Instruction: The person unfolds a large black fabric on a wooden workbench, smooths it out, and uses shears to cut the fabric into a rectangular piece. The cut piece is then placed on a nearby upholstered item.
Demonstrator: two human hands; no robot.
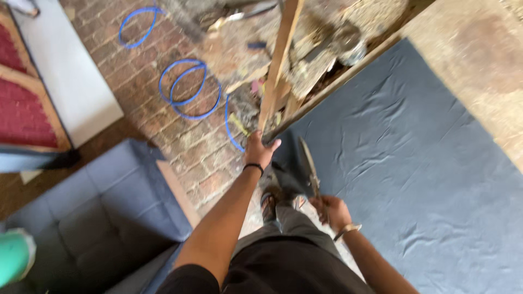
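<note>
Blue-grey fabric point(414, 163) covers the surface at three o'clock. The left hand point(260, 149) pinches its corner edge, fingers clamped, at the foot of a wooden post point(279, 60). At five o'clock, the right hand point(331, 211) grips large scissors point(309, 166), blades pointing to twelve.

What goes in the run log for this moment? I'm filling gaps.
left hand: grips corner of blue fabric | right hand: holds scissors, blades forward | below: brick floor, blue hoops
</note>
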